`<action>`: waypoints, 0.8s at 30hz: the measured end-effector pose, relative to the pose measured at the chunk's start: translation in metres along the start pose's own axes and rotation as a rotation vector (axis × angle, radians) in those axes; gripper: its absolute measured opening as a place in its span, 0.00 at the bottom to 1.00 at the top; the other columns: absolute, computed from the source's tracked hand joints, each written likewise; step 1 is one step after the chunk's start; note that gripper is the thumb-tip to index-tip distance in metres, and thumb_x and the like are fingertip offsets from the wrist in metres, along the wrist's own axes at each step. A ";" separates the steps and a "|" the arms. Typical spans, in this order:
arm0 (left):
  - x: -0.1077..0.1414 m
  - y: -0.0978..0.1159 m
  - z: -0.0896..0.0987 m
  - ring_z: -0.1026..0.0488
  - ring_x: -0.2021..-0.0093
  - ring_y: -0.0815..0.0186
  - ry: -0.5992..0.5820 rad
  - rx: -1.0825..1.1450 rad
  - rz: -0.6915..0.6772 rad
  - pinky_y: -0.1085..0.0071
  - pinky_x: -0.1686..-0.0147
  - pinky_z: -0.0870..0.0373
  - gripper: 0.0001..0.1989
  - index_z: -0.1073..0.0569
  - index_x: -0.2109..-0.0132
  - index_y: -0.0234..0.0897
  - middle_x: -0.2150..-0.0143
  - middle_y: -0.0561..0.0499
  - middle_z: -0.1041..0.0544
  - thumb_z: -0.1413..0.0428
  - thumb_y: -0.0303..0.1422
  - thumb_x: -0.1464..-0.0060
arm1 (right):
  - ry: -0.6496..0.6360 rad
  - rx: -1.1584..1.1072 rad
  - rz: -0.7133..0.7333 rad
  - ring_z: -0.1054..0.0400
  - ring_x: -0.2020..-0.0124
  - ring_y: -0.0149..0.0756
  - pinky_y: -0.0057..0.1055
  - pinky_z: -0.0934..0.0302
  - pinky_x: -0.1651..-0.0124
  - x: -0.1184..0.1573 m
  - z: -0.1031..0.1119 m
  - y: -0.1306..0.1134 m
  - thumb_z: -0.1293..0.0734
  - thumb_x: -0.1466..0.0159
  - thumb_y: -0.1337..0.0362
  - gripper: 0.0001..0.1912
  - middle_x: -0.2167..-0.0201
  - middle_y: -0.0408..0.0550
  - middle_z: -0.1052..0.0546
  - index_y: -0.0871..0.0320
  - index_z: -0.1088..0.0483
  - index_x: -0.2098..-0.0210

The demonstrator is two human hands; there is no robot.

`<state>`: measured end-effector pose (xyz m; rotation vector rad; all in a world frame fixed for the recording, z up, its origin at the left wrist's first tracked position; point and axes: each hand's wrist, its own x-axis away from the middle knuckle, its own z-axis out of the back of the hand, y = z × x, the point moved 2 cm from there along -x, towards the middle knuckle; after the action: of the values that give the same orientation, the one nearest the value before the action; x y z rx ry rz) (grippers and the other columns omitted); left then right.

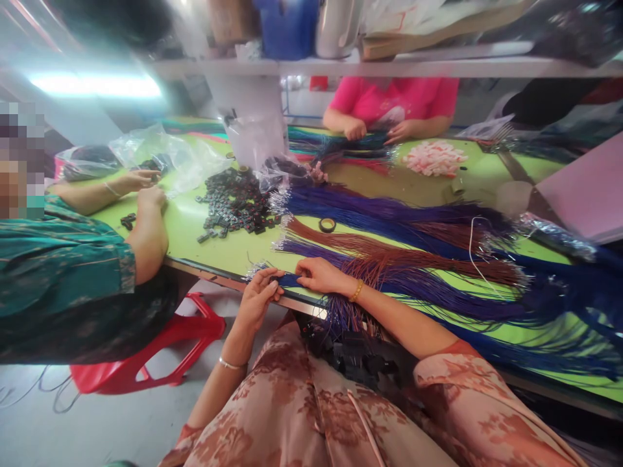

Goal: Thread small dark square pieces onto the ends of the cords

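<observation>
Right hand [321, 275]: fingertips pressed together, pinching blue wires [289, 280]. Left hand [263, 295]: fingers bent, thumb close to them, at the silver-tipped end of the same wires; can't tell if its pinch is fully closed. Wires sit at the near edge of the green table [195, 250]. Containers: clear bag [90, 162] at far left has dark contents, too blurred to identify; blue container [285, 32] on shelf [413, 69], contents hidden.
</observation>
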<state>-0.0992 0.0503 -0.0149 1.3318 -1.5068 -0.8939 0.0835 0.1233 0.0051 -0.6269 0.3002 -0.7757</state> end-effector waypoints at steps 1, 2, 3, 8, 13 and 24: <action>-0.001 -0.001 0.001 0.28 0.70 0.73 0.017 -0.051 -0.021 0.76 0.73 0.33 0.21 0.30 0.51 0.37 0.49 0.43 0.26 0.37 0.35 0.52 | -0.001 0.010 0.002 0.36 0.72 0.30 0.25 0.49 0.68 0.000 0.000 0.000 0.35 0.43 0.69 0.05 0.71 0.47 0.25 0.62 0.27 0.68; -0.001 -0.003 0.003 0.28 0.70 0.73 0.037 -0.106 -0.040 0.76 0.73 0.33 0.22 0.30 0.50 0.37 0.48 0.43 0.27 0.37 0.35 0.52 | -0.001 0.018 0.003 0.36 0.72 0.30 0.25 0.49 0.67 0.000 0.000 0.000 0.35 0.42 0.69 0.04 0.72 0.47 0.25 0.62 0.28 0.68; -0.002 -0.005 0.005 0.28 0.70 0.73 0.055 -0.158 -0.055 0.75 0.73 0.33 0.23 0.31 0.49 0.37 0.47 0.42 0.28 0.37 0.36 0.53 | 0.003 0.023 0.003 0.36 0.72 0.30 0.25 0.49 0.67 0.000 0.000 0.001 0.36 0.42 0.70 0.05 0.72 0.47 0.25 0.61 0.28 0.69; -0.001 -0.010 0.007 0.27 0.70 0.72 0.080 -0.294 -0.117 0.76 0.72 0.31 0.23 0.31 0.48 0.37 0.50 0.44 0.27 0.39 0.38 0.50 | 0.071 -0.053 -0.002 0.39 0.75 0.28 0.25 0.50 0.69 0.001 0.001 0.006 0.38 0.42 0.71 0.04 0.75 0.44 0.27 0.61 0.31 0.70; 0.000 -0.007 0.002 0.28 0.71 0.73 0.051 -0.312 -0.152 0.77 0.74 0.32 0.26 0.34 0.42 0.40 0.51 0.46 0.28 0.40 0.36 0.48 | 0.068 -0.361 -0.044 0.38 0.76 0.26 0.23 0.45 0.71 0.000 0.000 0.010 0.36 0.44 0.70 0.04 0.75 0.41 0.28 0.61 0.32 0.68; -0.006 -0.015 0.008 0.28 0.66 0.68 0.104 -0.396 -0.226 0.72 0.67 0.29 0.25 0.29 0.44 0.37 0.52 0.43 0.25 0.40 0.34 0.49 | 0.012 -0.196 -0.029 0.38 0.77 0.26 0.24 0.50 0.71 0.000 -0.002 0.004 0.36 0.41 0.68 0.04 0.78 0.42 0.27 0.61 0.28 0.69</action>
<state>-0.1021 0.0532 -0.0325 1.2435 -1.0448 -1.1777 0.0848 0.1249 0.0012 -0.8130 0.3818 -0.7840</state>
